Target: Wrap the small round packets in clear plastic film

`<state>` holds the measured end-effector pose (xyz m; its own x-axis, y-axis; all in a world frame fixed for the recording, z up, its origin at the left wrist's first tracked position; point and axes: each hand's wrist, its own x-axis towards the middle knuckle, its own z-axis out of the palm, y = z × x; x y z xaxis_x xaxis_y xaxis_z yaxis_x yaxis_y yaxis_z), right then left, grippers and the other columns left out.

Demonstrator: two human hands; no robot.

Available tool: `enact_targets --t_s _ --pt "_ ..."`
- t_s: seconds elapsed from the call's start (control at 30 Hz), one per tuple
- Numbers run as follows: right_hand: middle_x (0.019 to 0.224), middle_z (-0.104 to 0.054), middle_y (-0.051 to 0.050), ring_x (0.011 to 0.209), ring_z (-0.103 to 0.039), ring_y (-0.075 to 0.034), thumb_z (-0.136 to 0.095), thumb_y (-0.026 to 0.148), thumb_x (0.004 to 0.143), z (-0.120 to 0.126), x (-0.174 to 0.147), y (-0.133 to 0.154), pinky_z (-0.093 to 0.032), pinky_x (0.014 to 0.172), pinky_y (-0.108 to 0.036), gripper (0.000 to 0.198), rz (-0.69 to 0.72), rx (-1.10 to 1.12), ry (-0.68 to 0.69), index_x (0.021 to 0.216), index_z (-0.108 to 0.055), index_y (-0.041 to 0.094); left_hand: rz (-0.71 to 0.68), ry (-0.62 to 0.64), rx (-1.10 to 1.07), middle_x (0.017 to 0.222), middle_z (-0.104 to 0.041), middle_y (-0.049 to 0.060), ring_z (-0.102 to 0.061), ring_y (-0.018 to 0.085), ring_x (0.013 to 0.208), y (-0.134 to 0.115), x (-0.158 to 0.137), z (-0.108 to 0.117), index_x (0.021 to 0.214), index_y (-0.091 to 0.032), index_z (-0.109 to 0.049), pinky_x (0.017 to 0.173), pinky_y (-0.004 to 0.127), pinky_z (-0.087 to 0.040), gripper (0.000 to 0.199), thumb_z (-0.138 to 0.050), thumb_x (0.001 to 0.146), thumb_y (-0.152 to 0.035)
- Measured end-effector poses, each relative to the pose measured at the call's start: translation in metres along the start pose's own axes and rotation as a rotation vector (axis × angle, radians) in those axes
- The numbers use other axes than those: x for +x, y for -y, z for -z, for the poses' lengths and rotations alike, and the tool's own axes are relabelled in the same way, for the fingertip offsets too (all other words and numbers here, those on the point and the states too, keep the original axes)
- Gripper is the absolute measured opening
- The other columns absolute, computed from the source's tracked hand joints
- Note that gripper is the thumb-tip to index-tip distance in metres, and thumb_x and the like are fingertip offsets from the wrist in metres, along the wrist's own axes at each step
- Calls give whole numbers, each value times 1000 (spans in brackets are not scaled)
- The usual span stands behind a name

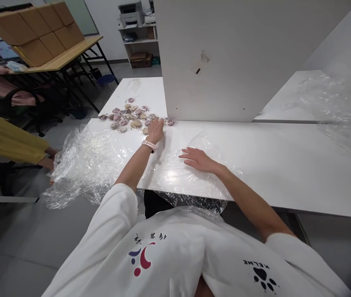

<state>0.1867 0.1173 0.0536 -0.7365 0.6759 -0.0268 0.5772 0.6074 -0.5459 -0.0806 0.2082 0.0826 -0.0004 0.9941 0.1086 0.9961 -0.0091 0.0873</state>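
Observation:
My left hand (156, 130), with a pink watch band on its wrist, reaches to the near right edge of a pile of small round sweets or cookies (135, 123) in clear wrappers. Some pieces are purple-pink, others yellowish. Its fingers bend down among the pieces; the back of the hand hides what the fingertips touch. My right hand (197, 160) is open, fingers spread and palm down, over a sheet of clear plastic film (175, 175). The film lies on the white table and hangs over its front edge toward my lap.
Crumpled clear plastic (85, 161) spills off the table's left end. A tall white panel (218, 62) stands behind the table. More clear plastic (345, 111) lies at the right. Brown cartons (45, 37) are stacked on a wooden desk. Part of another person (8, 134) shows at left.

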Motion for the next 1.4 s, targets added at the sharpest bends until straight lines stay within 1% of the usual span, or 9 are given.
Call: enact_targets --t_s 0.23,0.43,0.6,0.77,0.83,0.93,1.1,1.27,1.4 --pt "167 -12 -5 154 -7 -33 -21 50 103 -1 52 -58 -11 120 -64 61 -540 -187 -129 158 -32 27 -241 -201 -270 133 -51 11 -48 28 122 -80 -75 12 111 -21 -56 72 36 -54 53 -35 75 11" --pt "164 -27 -9 151 -22 -31 -21 47 104 18 14 -104 -21 118 -60 56 -535 -212 -193 152 -42 25 -676 54 -125 149 -47 9 -39 32 138 -116 -146 -47 126 -20 -55 106 52 -45 45 -39 89 1" --pt "156 -38 -21 145 -31 -32 -32 40 104 43 -17 -135 -26 114 -51 52 -517 -261 -268 142 -54 12 -777 167 -111 149 -49 8 -39 32 140 -102 -163 -48 137 -22 -52 112 54 -35 52 -36 93 -2" --pt "149 -48 -20 144 -32 -34 -45 34 100 54 -19 -88 -17 118 -57 43 -469 -310 -383 133 -60 11 -779 230 -318 168 -10 9 -15 37 152 -96 -163 -31 156 -31 -28 117 61 -24 68 -54 93 -23" --pt "145 -54 -14 139 -41 -29 -42 37 102 40 -29 -51 -26 117 -51 42 -361 -267 -450 135 -59 17 -765 259 -456 169 -2 11 -10 37 154 -89 -163 -25 160 -30 -9 119 60 -22 87 -61 91 -45" --pt "129 -66 -9 120 -57 -25 -45 44 100 0 -49 -1 -45 104 -43 38 -146 -80 -470 126 -63 23 -689 298 -570 165 -22 12 -19 35 152 -72 -165 -23 161 -28 -3 121 57 -24 100 -62 86 -61" --pt "134 -61 -10 123 -55 -28 -58 45 93 -58 -65 24 -45 102 -47 31 -72 28 -421 115 -64 25 -638 241 -528 154 -42 13 -34 30 144 -55 -172 -33 156 -23 -26 123 53 -20 79 -59 91 -53" --pt "119 -64 -10 114 -58 -26 -58 34 89 -57 -63 15 -47 100 -46 13 -102 155 -464 97 -64 25 -625 166 -490 146 -48 15 -42 28 138 -59 -176 -37 147 -21 -42 121 50 -25 68 -59 90 -55" --pt "107 -67 -6 93 -64 -21 -62 38 84 -53 -58 14 -54 86 -39 18 -210 460 -464 95 -62 24 -645 158 -381 159 -35 17 -27 32 149 -61 -178 -45 156 -21 -29 123 55 -14 84 -54 89 -65"
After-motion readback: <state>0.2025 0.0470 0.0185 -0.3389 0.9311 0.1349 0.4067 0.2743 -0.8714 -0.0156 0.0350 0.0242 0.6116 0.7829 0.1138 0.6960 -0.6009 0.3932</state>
